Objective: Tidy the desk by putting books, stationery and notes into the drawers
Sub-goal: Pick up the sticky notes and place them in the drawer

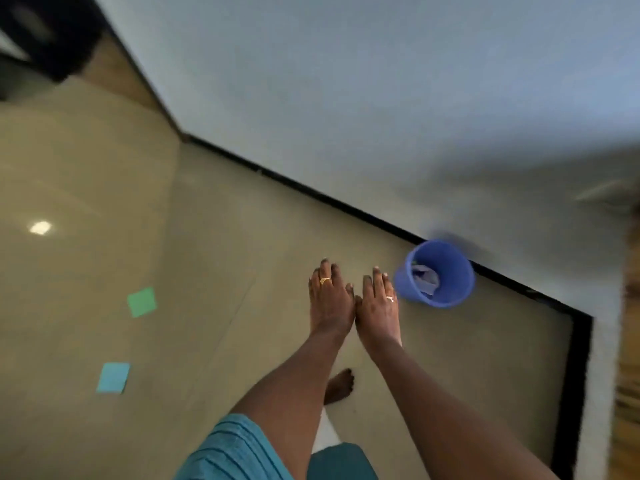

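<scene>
Both my arms reach forward over the beige floor, palms down. My left hand (330, 301) and my right hand (378, 303) lie side by side with thumbs nearly touching and fingers straight, and neither holds anything. A green sticky note (141, 301) lies flat on the floor at the left. Nearer to me lies a blue sticky note (113, 377), also flat on the floor. No desk or drawer shows in this view.
A blue plastic bin (437, 273) with crumpled paper inside stands on the floor against the pale wall (346, 98), just right of my right hand. A black skirting (311, 192) runs along the wall. My bare foot (340, 386) stands below my arms. Wooden furniture shows at the right edge.
</scene>
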The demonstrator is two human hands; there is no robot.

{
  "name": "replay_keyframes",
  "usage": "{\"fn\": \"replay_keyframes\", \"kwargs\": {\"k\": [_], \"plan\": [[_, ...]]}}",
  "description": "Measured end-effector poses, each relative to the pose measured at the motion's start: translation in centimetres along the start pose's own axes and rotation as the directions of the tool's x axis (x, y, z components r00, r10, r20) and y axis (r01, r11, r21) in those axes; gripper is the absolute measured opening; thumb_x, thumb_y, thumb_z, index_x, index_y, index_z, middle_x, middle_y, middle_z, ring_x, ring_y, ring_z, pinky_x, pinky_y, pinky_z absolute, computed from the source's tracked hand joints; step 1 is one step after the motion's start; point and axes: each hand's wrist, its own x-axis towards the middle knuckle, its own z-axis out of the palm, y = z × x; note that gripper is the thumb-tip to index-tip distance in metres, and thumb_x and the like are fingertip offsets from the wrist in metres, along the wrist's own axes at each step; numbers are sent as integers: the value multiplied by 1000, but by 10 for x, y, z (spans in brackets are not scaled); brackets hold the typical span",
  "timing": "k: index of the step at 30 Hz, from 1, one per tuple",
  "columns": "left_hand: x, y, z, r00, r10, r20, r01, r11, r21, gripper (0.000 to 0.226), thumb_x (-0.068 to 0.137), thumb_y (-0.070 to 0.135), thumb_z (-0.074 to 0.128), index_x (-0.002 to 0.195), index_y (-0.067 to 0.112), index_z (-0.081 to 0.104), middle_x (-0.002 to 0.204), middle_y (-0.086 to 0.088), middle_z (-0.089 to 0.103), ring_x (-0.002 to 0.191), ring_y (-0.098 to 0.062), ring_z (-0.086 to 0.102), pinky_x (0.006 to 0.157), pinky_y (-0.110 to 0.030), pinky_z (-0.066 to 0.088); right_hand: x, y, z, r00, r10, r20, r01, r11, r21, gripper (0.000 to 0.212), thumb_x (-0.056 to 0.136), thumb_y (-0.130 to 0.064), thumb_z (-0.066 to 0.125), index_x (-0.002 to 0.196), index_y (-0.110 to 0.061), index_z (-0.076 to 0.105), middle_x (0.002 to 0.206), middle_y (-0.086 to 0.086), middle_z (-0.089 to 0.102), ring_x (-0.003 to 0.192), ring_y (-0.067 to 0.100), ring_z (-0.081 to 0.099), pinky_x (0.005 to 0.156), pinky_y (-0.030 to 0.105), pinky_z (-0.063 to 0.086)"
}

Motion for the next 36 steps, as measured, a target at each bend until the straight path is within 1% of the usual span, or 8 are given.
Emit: {"fn": "replay_keyframes", "kwargs": {"k": [6, 10, 12, 14, 17, 22, 30, 36], "plan": [[-34, -168, 0, 936, -348, -50, 340, 932, -125, 54, 103, 28, 28, 151, 6, 15, 159, -10, 8, 147, -27, 11, 122, -36, 7, -27, -126, 98, 961, -213, 177, 223, 974, -39, 52, 99, -17, 42, 146, -2, 27, 158, 16, 11, 146, 32, 11, 118, 37, 15], [-66, -253, 2, 871, -489, -43, 466, 851, -240, 54, 103, 27, 30, 151, 6, 17, 159, -9, 9, 146, -27, 11, 122, -36, 9, -47, -178, 146, 920, -289, 263, 315, 947, -61, 52, 99, -21, 44, 146, -4, 29, 158, 15, 14, 146, 31, 13, 118, 36, 16], [-89, -316, 8, 790, -613, -32, 575, 757, -311, 53, 103, 27, 31, 150, 7, 18, 159, -9, 10, 146, -27, 12, 122, -37, 12, -61, -221, 186, 876, -356, 325, 403, 911, -89, 51, 98, -20, 46, 145, -4, 31, 157, 15, 16, 145, 31, 15, 118, 37, 18], [-94, -331, 6, 772, -633, -52, 582, 738, -341, 53, 103, 27, 33, 150, 8, 19, 159, -8, 11, 146, -26, 13, 121, -37, 15, -62, -226, 193, 869, -343, 356, 406, 906, -119, 51, 98, -20, 45, 145, -5, 32, 157, 14, 16, 145, 31, 15, 117, 37, 19], [-108, -397, 5, 674, -738, -33, 668, 627, -400, 53, 102, 26, 34, 150, 7, 21, 158, -8, 14, 145, -26, 15, 121, -36, 17, -64, -271, 233, 807, -421, 415, 512, 849, -134, 47, 99, -19, 43, 143, -6, 35, 156, 14, 20, 144, 32, 19, 116, 37, 23], [-100, -479, 5, 560, -828, -27, 733, 511, -449, 52, 101, 24, 38, 148, 6, 26, 155, -10, 21, 143, -27, 21, 119, -36, 23, -35, -331, 268, 738, -477, 478, 621, 757, -203, 50, 97, -18, 48, 144, -10, 33, 156, 9, 20, 144, 28, 21, 114, 34, 27], [-57, -584, 2, 487, -873, 31, 766, 410, -496, 51, 101, 20, 39, 148, 5, 26, 154, -10, 25, 141, -27, 24, 118, -35, 24, 52, -419, 317, 663, -483, 571, 710, 648, -276, 51, 98, -23, 46, 145, -11, 30, 156, 8, 17, 143, 28, 19, 111, 35, 28], [-27, -676, 38, 392, -916, 91, 813, 298, -501, 53, 98, 15, 47, 146, 2, 30, 150, -11, 33, 139, -27, 29, 116, -33, 29, 126, -471, 380, 592, -501, 632, 790, 515, -332, 58, 95, -25, 52, 145, -9, 28, 154, 10, 21, 139, 29, 24, 108, 34, 32]]}}
